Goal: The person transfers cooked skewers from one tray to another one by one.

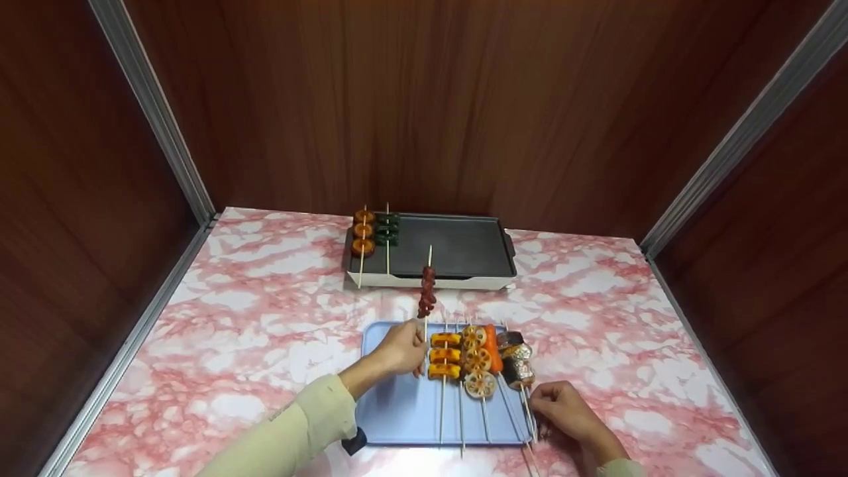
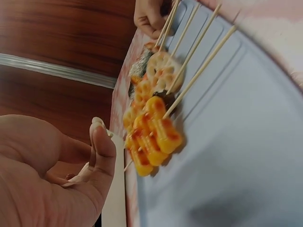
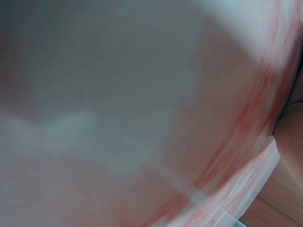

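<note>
My left hand (image 1: 403, 348) pinches the stick of a skewer of dark red meat pieces (image 1: 427, 291), raised over the tray's far edge, its tip pointing at the griddle. Below lies a pale blue tray (image 1: 397, 421) with skewers of yellow browned pieces (image 1: 444, 356), lotus root slices (image 1: 478, 361), an orange sausage-like piece (image 1: 492, 348) and dark, silvery-skinned chunks (image 1: 518, 364). Beside the tray's right edge, my right hand (image 1: 566, 411) has curled fingers close to the skewer sticks. Whether it grips one is unclear; the right wrist view is blurred.
A dark flat griddle (image 1: 457, 245) with a cream base stands at the back. On its left side lie a skewer of round orange-brown pieces (image 1: 363, 230) and one of dark green pieces (image 1: 387, 228). Brown panels (image 1: 424, 106) enclose the marbled pink-and-white table (image 1: 265, 298).
</note>
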`<state>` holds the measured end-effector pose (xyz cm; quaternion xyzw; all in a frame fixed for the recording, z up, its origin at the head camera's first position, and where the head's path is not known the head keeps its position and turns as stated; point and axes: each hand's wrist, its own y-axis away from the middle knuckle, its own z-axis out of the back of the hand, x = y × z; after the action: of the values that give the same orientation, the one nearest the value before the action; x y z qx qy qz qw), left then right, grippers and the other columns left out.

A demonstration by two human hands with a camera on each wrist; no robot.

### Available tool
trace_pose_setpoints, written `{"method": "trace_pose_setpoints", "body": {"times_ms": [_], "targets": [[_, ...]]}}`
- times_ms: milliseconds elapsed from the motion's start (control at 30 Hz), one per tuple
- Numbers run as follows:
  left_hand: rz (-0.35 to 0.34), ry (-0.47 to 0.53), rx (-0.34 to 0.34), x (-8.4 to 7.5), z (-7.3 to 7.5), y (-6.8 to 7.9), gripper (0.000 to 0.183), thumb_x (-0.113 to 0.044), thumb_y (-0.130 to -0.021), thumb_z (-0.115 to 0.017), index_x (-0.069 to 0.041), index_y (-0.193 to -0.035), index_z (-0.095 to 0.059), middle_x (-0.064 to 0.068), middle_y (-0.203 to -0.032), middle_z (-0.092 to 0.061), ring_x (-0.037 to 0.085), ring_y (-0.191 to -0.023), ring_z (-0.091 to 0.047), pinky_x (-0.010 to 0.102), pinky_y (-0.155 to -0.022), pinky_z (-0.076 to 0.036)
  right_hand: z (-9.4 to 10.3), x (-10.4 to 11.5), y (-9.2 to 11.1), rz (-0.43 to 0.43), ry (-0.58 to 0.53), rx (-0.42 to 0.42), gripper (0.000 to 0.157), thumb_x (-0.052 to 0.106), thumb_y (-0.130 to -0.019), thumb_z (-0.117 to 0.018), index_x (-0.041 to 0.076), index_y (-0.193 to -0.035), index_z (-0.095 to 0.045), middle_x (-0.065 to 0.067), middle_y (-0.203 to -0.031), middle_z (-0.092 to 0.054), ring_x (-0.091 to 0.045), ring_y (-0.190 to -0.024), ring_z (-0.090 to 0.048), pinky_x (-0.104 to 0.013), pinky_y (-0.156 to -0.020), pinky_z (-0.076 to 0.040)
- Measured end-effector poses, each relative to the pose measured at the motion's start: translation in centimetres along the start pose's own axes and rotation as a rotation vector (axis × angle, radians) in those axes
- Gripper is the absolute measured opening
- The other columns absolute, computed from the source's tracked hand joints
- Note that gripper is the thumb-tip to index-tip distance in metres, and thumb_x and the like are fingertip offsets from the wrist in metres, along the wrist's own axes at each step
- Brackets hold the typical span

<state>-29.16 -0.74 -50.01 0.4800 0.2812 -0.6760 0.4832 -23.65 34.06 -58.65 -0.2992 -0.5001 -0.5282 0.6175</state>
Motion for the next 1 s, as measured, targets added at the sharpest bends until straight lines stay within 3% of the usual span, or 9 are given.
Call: {"method": "trace_pose_setpoints", "body": {"times_ms": [367,633,1000], "targets": [[0.041,0.094,0.093,0.6,-0.8,2.4,0.012,0.005,-0.100,-0.054,0.000,-0.089,-0.049,0.014,-0.064,-0.066,0.011,-0.044,-0.061,0.051,-0.060,-0.061,-0.1,0.2,0.1,0.004,-0.016,0.007,0.017,-0.003,-0.090,-0.062,-0.020,-0.087,-0.064,0.005,-0.064,-0.056,-0.004,-0.052,-0.051,-0.018,-0.050,-0.045],[0.074,0.206,0.140,1.8,-1.8,4.2,0.012,0.007,-0.099,-0.052,-0.001,-0.090,-0.047,0.024,-0.067,-0.067,0.012,-0.045,-0.059,0.049,-0.059,-0.062,0.0,0.1,0.0,-0.012,-0.008,0.009,0.018,-0.003,-0.091,-0.061,-0.020,-0.087,-0.064,0.004,-0.063,-0.056,-0.005,-0.049,-0.051,-0.018,-0.048,-0.045],[0.117,0.303,0.172,3.4,-3.3,6.0,0.013,0.008,-0.098,-0.052,-0.001,-0.090,-0.046,0.011,-0.066,-0.060,0.013,-0.048,-0.059,0.030,-0.052,-0.060,-0.1,0.0,0.0,0.001,-0.005,-0.003,0.017,-0.003,-0.090,-0.062,-0.018,-0.085,-0.065,0.004,-0.064,-0.059,-0.005,-0.048,-0.052,-0.018,-0.048,-0.046]]}}
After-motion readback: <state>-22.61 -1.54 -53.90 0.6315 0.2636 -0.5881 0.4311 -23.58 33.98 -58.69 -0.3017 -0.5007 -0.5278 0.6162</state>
